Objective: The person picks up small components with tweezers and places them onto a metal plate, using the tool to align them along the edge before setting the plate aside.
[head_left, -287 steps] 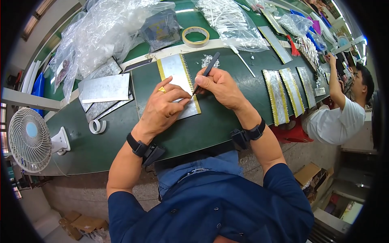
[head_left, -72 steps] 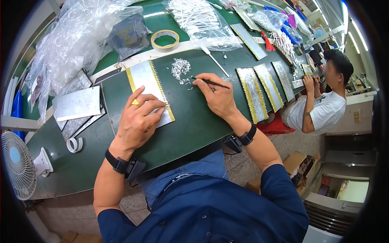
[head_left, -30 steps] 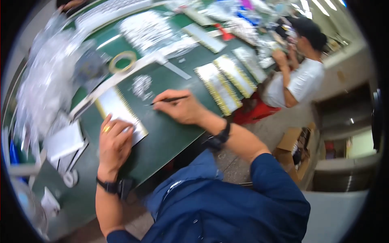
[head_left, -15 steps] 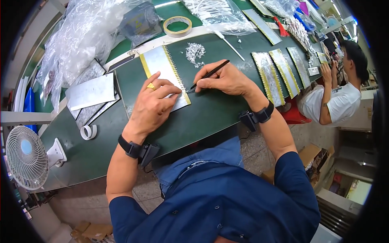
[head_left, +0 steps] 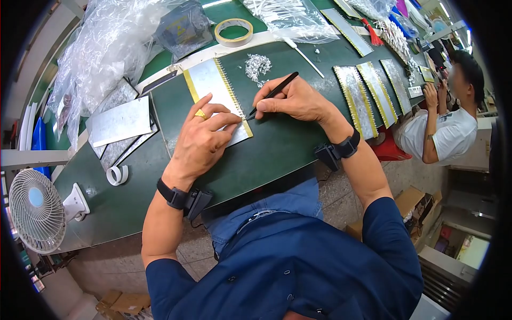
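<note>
A flat silvery plate (head_left: 205, 78), edged with yellow tape strips, lies on the green table in front of me. Small pieces stand in a toothed row (head_left: 226, 85) along its right strip. My left hand (head_left: 205, 130) rests over the plate's lower part, thumb and forefinger close together at the toothed edge, other fingers partly spread; a yellow band circles one finger. What lies under the fingertips is hidden. My right hand (head_left: 290, 101) grips slim black tweezers (head_left: 282, 86) like a pen, their tip down by the row's lower end. A heap of tiny silvery pieces (head_left: 258, 66) lies beyond.
Toothed plates (head_left: 354, 101) stand to the right, near a co-worker (head_left: 448, 125). Stacked bare plates (head_left: 121, 121) and a white tape ring (head_left: 117, 174) lie left, with a fan (head_left: 36, 210) further out. A tape roll (head_left: 233, 33), swab (head_left: 304, 57) and plastic bags (head_left: 106, 53) are at the back.
My right hand has tilted the tweezers slightly more upright. My left fingertips have shifted a little to the right along the plate's edge.
</note>
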A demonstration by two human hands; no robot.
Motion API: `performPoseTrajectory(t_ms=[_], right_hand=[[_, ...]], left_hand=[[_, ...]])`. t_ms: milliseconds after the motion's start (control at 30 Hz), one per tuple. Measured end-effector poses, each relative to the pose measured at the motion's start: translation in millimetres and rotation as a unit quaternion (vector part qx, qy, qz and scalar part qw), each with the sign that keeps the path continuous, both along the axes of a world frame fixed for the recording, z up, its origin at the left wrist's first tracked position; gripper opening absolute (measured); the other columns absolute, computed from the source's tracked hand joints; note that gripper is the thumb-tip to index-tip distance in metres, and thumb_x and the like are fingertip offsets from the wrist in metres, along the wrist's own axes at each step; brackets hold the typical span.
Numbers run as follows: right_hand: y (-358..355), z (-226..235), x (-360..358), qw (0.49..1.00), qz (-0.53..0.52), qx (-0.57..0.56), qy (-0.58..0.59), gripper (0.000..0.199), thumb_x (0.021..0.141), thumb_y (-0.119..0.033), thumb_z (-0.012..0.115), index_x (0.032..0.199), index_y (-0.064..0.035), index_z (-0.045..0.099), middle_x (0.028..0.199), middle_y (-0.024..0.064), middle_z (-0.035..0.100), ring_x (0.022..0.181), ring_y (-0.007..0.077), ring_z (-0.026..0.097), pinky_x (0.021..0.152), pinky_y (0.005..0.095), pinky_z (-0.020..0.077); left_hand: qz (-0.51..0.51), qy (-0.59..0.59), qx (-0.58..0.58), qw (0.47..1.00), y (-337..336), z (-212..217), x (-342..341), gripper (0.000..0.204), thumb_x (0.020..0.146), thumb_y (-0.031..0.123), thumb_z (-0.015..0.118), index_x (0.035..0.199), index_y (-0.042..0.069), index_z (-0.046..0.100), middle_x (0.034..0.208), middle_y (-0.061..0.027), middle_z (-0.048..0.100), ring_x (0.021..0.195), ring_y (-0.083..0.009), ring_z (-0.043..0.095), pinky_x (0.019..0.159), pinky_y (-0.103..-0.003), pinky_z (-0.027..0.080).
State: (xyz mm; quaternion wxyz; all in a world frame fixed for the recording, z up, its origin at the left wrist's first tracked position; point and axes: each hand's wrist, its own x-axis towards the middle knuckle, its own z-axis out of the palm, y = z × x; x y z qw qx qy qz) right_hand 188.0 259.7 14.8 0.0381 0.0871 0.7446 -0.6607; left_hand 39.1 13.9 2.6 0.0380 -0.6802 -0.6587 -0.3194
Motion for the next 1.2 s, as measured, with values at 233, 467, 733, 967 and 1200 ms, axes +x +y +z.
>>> performPoseTrajectory(t_ms=[233, 467, 733, 967, 1200], right_hand=[[0, -4, -1, 1.0, 0.001, -0.006, 0.003, 0.025, 0.104, -0.02, 0.08, 0.113, 0.0034, 0.077, 0.098, 0.0098, 0.084, 0.093, 0.0127, 0.078, 0.088, 0.026, 0.0606], [0, -6, -2, 1.0, 0.005, -0.012, 0.005, 0.024, 0.104, -0.02, 0.08, 0.113, 0.0022, 0.078, 0.1, 0.01, 0.084, 0.093, 0.0125, 0.078, 0.088, 0.026, 0.0605], [5, -1, 10, 0.998, -0.047, -0.033, 0.025, 0.025, 0.104, -0.018, 0.08, 0.117, 0.0032, 0.076, 0.098, 0.0101, 0.082, 0.094, 0.0135, 0.079, 0.084, 0.0253, 0.061], [2, -5, 37, 0.991, -0.119, -0.013, 0.056, 0.024, 0.105, -0.018, 0.079, 0.118, 0.0019, 0.076, 0.097, 0.01, 0.082, 0.092, 0.013, 0.078, 0.081, 0.0234, 0.059], [-2, -16, 41, 0.986, -0.137, -0.042, 0.08, 0.022, 0.106, -0.016, 0.078, 0.118, 0.0021, 0.076, 0.097, 0.0097, 0.082, 0.091, 0.0125, 0.077, 0.083, 0.0241, 0.0596]], left_hand=[[0.0, -0.002, 0.001, 1.0, 2, 0, 1, 0.022, 0.09, 0.002, 0.081, 0.069, 0.005, 0.074, 0.107, 0.0018, 0.08, 0.108, -0.0207, 0.072, 0.124, -0.052, 0.047], [-0.019, 0.037, -0.008, 0.999, 2, 2, 0, 0.021, 0.087, 0.004, 0.081, 0.068, 0.007, 0.075, 0.108, 0.0028, 0.08, 0.11, -0.0203, 0.071, 0.126, -0.052, 0.046], [-0.029, 0.143, -0.039, 0.989, 0, 4, 4, 0.01, 0.081, 0.011, 0.073, 0.074, 0.008, 0.081, 0.119, -0.0008, 0.077, 0.121, -0.0232, 0.068, 0.129, -0.053, 0.043], [-0.021, 0.204, -0.055, 0.977, 2, 9, 13, 0.009, 0.08, 0.011, 0.073, 0.074, 0.008, 0.078, 0.122, -0.0044, 0.075, 0.122, -0.0246, 0.068, 0.129, -0.052, 0.043], [-0.026, 0.165, -0.007, 0.986, 1, 6, 5, 0.01, 0.079, 0.008, 0.074, 0.069, 0.005, 0.072, 0.12, -0.0042, 0.075, 0.12, -0.0245, 0.069, 0.123, -0.051, 0.049]])
